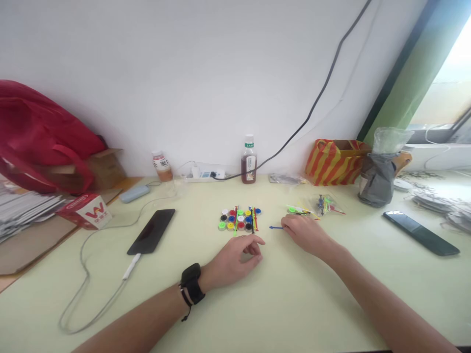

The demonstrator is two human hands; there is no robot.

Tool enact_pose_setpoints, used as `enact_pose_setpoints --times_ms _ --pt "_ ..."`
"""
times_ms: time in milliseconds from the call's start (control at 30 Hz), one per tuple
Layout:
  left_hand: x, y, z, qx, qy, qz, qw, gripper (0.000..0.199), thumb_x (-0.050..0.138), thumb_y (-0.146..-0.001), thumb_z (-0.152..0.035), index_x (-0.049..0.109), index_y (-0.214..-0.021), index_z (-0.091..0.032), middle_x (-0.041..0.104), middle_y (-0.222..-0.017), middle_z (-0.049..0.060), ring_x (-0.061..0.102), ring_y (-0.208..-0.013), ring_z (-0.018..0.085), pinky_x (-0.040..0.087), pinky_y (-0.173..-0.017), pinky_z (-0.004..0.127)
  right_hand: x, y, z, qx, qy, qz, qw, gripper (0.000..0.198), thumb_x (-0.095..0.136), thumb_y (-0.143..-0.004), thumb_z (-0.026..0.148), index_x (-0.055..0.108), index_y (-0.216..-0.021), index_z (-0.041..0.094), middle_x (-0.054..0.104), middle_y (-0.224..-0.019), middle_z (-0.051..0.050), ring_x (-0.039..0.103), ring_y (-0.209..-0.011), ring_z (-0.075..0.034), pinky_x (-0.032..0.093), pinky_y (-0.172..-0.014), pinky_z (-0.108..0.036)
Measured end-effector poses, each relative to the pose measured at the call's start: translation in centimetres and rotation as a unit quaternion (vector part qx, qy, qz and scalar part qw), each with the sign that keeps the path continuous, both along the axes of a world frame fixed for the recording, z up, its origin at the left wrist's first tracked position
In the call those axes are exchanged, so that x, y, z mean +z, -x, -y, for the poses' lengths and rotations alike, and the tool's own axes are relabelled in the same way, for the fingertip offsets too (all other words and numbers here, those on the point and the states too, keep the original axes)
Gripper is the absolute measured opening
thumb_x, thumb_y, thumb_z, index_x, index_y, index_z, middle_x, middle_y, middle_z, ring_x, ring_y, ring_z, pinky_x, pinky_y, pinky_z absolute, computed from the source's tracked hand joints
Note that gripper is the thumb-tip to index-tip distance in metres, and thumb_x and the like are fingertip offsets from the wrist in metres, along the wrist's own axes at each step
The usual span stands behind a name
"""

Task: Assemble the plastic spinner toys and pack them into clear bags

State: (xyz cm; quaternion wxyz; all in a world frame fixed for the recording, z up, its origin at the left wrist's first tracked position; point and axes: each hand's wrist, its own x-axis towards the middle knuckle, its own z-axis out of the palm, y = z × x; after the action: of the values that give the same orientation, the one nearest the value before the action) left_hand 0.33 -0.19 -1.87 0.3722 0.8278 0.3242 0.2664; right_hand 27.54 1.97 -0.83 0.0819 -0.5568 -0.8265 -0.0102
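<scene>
One blue stick (275, 227) pokes out from the right hand (300, 233); whether its curled fingers pinch it cannot be told. The left hand (233, 260), thumb and forefinger parted, is near at least a dozen coloured discs (241, 226). Beyond, two phones (151, 232) and two bottles (249, 169) share the table (228, 314).

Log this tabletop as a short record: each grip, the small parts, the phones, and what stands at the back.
Left grip: fingers apart, no piece visible in it, just in front of the discs
Right grip: fingers curled at a blue arrow-tipped stick; whether pinched is unclear
Parts, center: colored discs in rows, with colored sticks lying among them
Parts, right: clear bag holding colored pieces
Phones: left phone with cable plug attached; right phone without a visible cable
Back: dark-drink bottle, striped bag
</scene>
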Motion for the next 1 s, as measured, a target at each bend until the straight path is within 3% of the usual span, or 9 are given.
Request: enact_pose_setpoints --times_ms 233,400,533,667,733,867,933,1000 --pt "0.1 0.0 0.0 -0.001 -0.002 -0.011 1.0 0.026 0.062 -0.095 -0.023 0.064 -0.121 -0.024 0.074 -0.099 0.002 0.065 -0.095 0.019 0.051 -0.089 0.033 -0.7 0.2 1.5 0.051 0.046 -0.149 0.986 0.016 0.042 -0.098 0.012 0.044 -0.085 0.022 0.062 -0.089 -0.003 0.057 -0.078 -0.019 0.04 -0.068 -0.031" --pt "0.3 0.0 0.0 -0.008 0.01 -0.012 1.0 0.027 0.061 -0.096 -0.024 0.064 -0.123 -0.023 0.074 -0.099 0.002 0.066 -0.094 0.019 0.052 -0.09 0.034 -0.6 0.9 1.9 0.055 0.089 -0.24 0.965 0.013 0.041 -0.1 0.017 0.04 -0.09 0.024 0.057 -0.081 0.0 0.052 -0.069 -0.018 0.038 -0.061 -0.03" --pt "1.0 0.2 0.1 -0.024 0.022 -0.006 0.999 0.026 0.063 -0.096 -0.024 0.066 -0.121 -0.022 0.073 -0.1 0.004 0.066 -0.095 0.019 0.052 -0.091 0.035 -0.6 0.9 1.6 0.069 0.039 -0.295 0.952 0.013 0.04 -0.101 0.017 0.05 -0.102 0.024 0.061 -0.089 -0.002 0.056 -0.078 -0.019 0.044 -0.07 -0.032" --pt "4.0 0.5 0.4 -0.086 0.102 0.026 0.991 0.025 0.067 -0.096 -0.028 0.069 -0.12 -0.021 0.074 -0.102 0.007 0.067 -0.094 0.02 0.053 -0.089 0.035 -1.3 0.6 0.9 0.085 -0.035 -0.335 0.938 0.027 0.037 -0.103 0.016 0.062 -0.11 0.024 0.065 -0.099 -0.007 0.061 -0.091 -0.022 0.048 -0.08 -0.035" --pt "6.6 0.4 1.1 -0.096 0.2 0.12 0.968 0.032 0.063 -0.1 -0.031 0.064 -0.13 -0.02 0.073 -0.106 0.01 0.068 -0.097 0.021 0.053 -0.089 0.036 -1.8 0.5 0.5 0.081 -0.051 -0.346 0.933 0.032 0.036 -0.103 0.015 0.063 -0.117 0.023 0.066 -0.099 -0.007 0.063 -0.091 -0.022 0.051 -0.082 -0.037" --pt "11.8 -0.9 4.0 -0.183 0.384 0.294 0.856 0.034 0.053 -0.105 -0.036 0.061 -0.133 -0.019 0.071 -0.101 0.012 0.07 -0.092 0.022 0.054 -0.082 0.033 -2.3 0.5 0.0 0.083 -0.063 -0.328 0.939 0.037 0.038 -0.102 0.014 0.063 -0.127 0.023 0.069 -0.11 -0.01 0.066 -0.101 -0.024 0.054 -0.088 -0.04" --pt "12.9 -1.9 5.5 -0.257 0.44 0.309 0.803 0.045 0.046 -0.105 -0.048 0.058 -0.14 -0.023 0.073 -0.098 0.011 0.072 -0.09 0.024 0.055 -0.08 0.035 -2.4 0.5 -0.2 0.084 -0.073 -0.315 0.942 0.035 0.04 -0.103 0.016 0.063 -0.128 0.024 0.071 -0.117 -0.011 0.066 -0.108 -0.025 0.055 -0.093 -0.042" --pt "12.4 -2.9 6.5 -0.293 0.442 0.295 0.795 0.055 0.041 -0.103 -0.06 0.059 -0.141 -0.026 0.074 -0.095 0.01 0.074 -0.092 0.026 0.056 -0.079 0.035 -2.6 0.5 -0.4 0.082 -0.099 -0.306 0.943 0.03 0.043 -0.105 0.021 0.064 -0.125 0.024 0.072 -0.116 -0.01 0.068 -0.106 -0.026 0.056 -0.091 -0.042"
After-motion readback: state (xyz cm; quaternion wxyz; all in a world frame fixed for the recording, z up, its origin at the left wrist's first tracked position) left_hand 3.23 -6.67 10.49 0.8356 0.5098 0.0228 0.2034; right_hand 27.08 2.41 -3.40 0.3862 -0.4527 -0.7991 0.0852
